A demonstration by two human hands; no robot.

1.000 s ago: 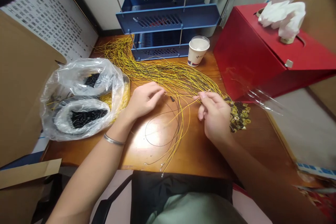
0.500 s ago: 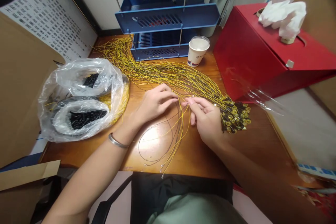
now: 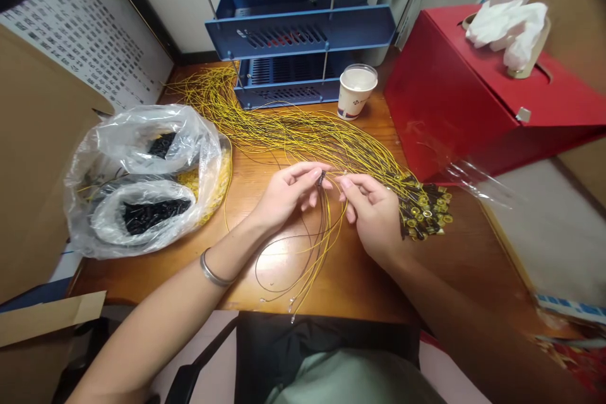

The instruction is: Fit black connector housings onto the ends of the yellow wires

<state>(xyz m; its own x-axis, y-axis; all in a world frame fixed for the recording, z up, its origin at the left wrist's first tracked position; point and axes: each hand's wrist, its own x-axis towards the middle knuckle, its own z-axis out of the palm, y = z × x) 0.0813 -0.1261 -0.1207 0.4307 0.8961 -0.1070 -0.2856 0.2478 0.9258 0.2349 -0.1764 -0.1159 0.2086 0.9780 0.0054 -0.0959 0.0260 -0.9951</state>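
1. The wooden desk (image 3: 369, 278) carries everything here and fills the middle of the view, its near edge just in front of the person's lap.
2. A red box (image 3: 454, 95) stands at the far right of the desk, with white tissue (image 3: 509, 28) poking out of a hole in its top.
3. A blue tray rack (image 3: 303, 31) stands at the far edge, in the middle, against the wall.
4. Clear plastic bags (image 3: 142, 177) lie at the left of the desk; they hold small black parts and some yellow ones.
5. A big bundle of yellow wires (image 3: 303, 132) fans across the desk from the far left, beside the rack, to the near right, where the ends carry a cluster of black and gold connectors (image 3: 426, 211).
6. A paper cup (image 3: 356, 91) stands just right of the rack, touching no wire that I can make out.
7. The left hand (image 3: 288, 192) hovers over the middle of the desk, its thumb and forefinger pinched on a small black sleeve (image 3: 321, 178); a bracelet circles that wrist.
8. The right hand (image 3: 374, 211) sits just right of it, fingers closed narrowly on a thin wire whose tip meets the sleeve.
9. A few loose wires, yellow and dark, hang from the two hands and curl towards the near edge.
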